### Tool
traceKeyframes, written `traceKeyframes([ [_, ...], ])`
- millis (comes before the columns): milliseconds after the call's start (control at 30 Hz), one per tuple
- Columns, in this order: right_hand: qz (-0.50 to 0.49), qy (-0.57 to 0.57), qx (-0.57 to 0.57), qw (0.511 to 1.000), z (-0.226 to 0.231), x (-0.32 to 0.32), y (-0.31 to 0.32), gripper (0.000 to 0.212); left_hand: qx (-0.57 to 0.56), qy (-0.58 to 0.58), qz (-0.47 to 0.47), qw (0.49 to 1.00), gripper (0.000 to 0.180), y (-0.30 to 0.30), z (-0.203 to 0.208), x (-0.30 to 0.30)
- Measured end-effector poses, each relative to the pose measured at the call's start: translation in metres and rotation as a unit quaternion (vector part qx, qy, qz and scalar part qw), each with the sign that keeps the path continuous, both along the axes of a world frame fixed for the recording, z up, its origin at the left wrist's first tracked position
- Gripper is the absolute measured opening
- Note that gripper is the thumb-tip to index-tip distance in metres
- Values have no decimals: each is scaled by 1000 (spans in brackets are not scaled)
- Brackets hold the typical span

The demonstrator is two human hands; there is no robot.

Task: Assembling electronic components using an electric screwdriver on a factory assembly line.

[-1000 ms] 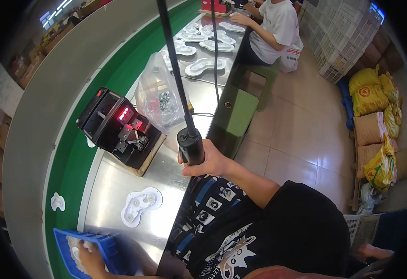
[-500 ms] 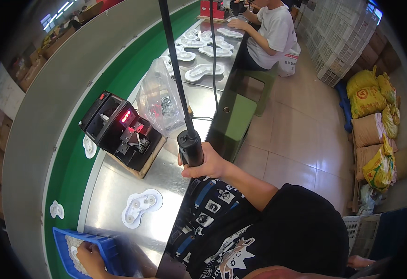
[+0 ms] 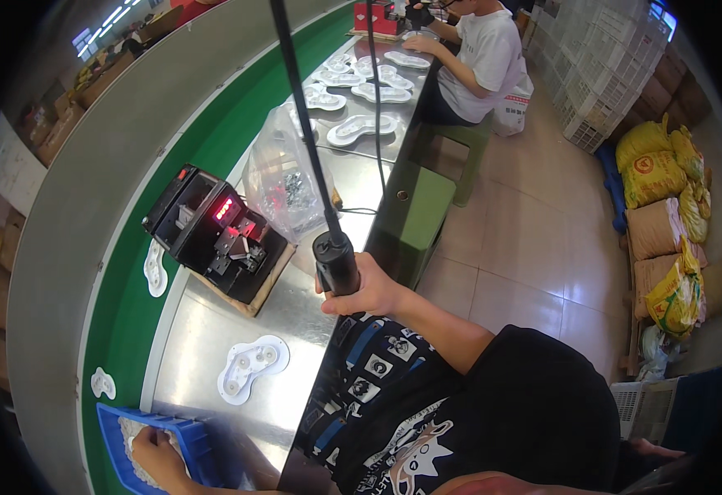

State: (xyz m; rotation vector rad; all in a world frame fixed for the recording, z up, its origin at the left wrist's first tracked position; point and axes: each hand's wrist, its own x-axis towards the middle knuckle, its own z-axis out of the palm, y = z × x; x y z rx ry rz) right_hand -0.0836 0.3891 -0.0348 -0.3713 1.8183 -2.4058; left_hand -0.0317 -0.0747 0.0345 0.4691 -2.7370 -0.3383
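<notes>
My right hand [image 3: 367,287] is wrapped round a black electric screwdriver [image 3: 336,266], upright, with a black rod rising from its top; its tip is hidden. At lower left, my left hand [image 3: 159,458] reaches into a blue bin [image 3: 200,450] of small whitish parts [image 3: 132,431]. Its fingers are curled down among them, and what they pinch is hidden. Between my hands, a white lobed plastic housing [image 3: 252,369] with round recesses lies flat on the metal bench [image 3: 192,346].
A black screw feeder [image 3: 225,239] with a red display stands on the bench beside a clear bag of screws [image 3: 291,186]. White pieces ride the green belt [image 3: 117,330]. Several housings [image 3: 361,128] lie farther along, near a co-worker [image 3: 481,62]. Green stools [image 3: 415,206] stand at right.
My left hand has shifted slightly, and the white piece that showed by its fingers is now hidden. White pieces on the belt have slid a little nearer. My right hand stays in place.
</notes>
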Motion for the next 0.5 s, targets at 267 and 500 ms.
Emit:
traceKeyframes([
  [267, -76, 48, 9, 996, -17, -5, 6, 40, -79, 32, -25, 996, 14, -8, 0, 6],
  [500, -7, 96, -52, 994, -22, -8, 9, 42, 8, 33, 67, 997, 17, 18, 14, 10],
])
